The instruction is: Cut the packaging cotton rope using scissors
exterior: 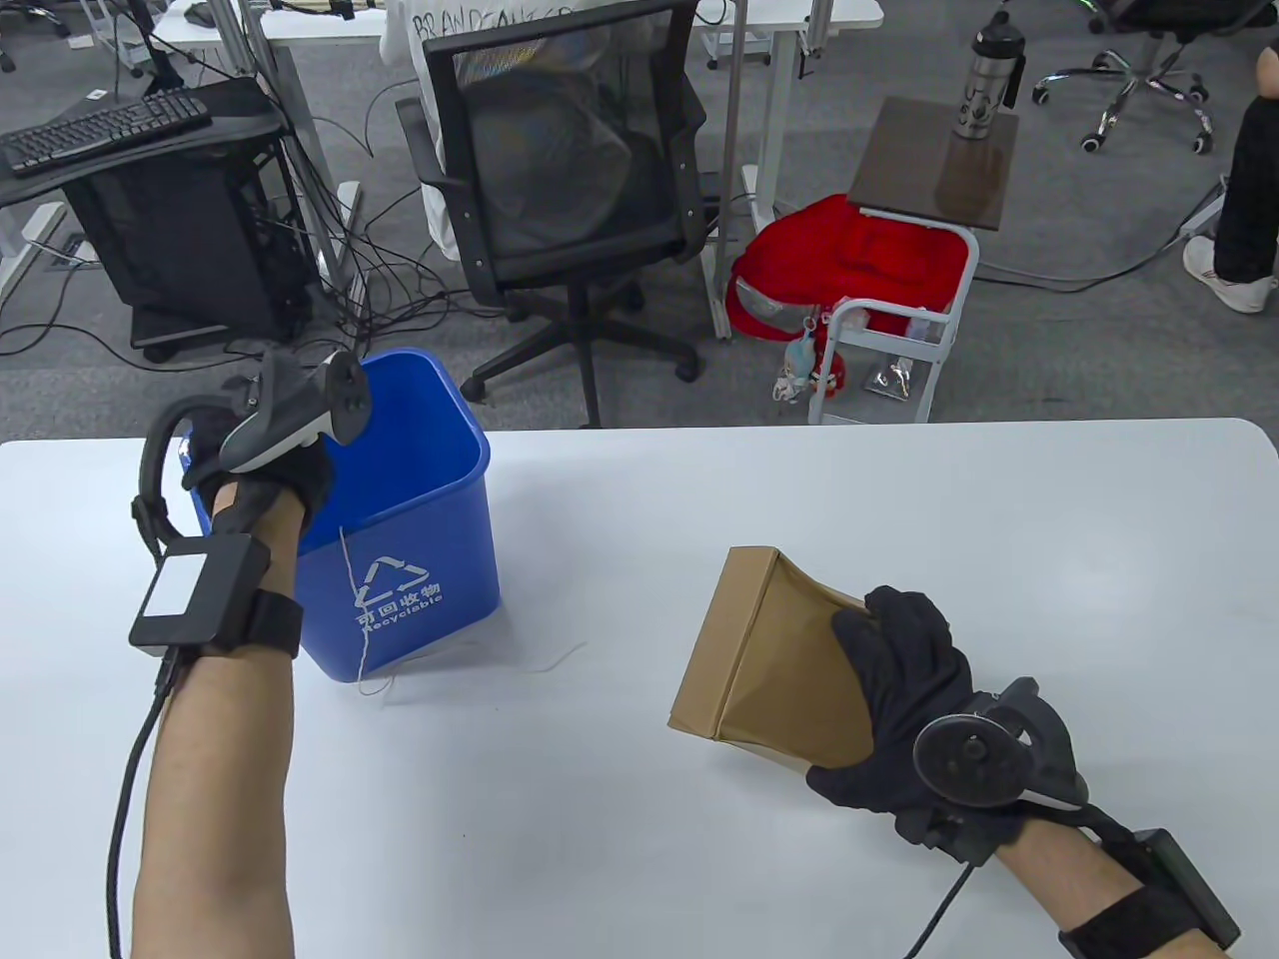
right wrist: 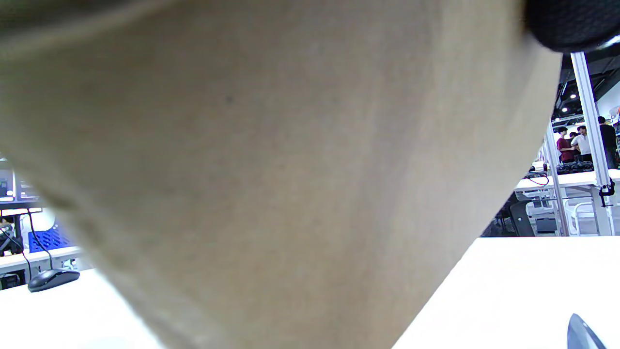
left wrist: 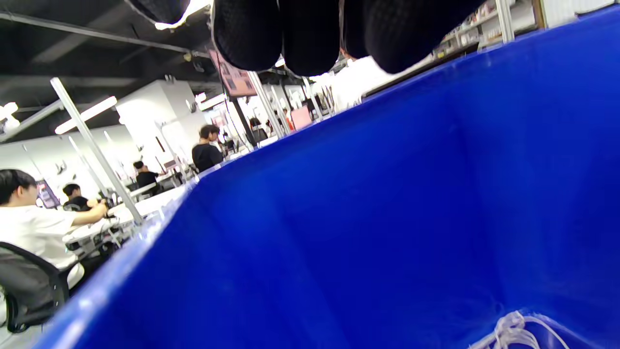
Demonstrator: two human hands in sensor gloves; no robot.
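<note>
Two hands: left hand (exterior: 268, 455) over blue bin (exterior: 440, 559), grip unclear; right hand (exterior: 904, 689) grips cardboard box (exterior: 759, 649).

blue recycling bin (exterior: 400, 559) on white table (exterior: 899, 479) | black office chair (exterior: 570, 170) behind

The left hand (exterior: 262, 470), in a black sensor glove with a grey tracker strapped to its back, is raised on an upright bare forearm, its fingers (left wrist: 310, 34) curled downward. The right hand (exterior: 904, 689), gloved the same way, lies low and tilted, palm down with fingers spread in a grip, its tracker facing up, the forearm reaching in from the lower right.
</note>
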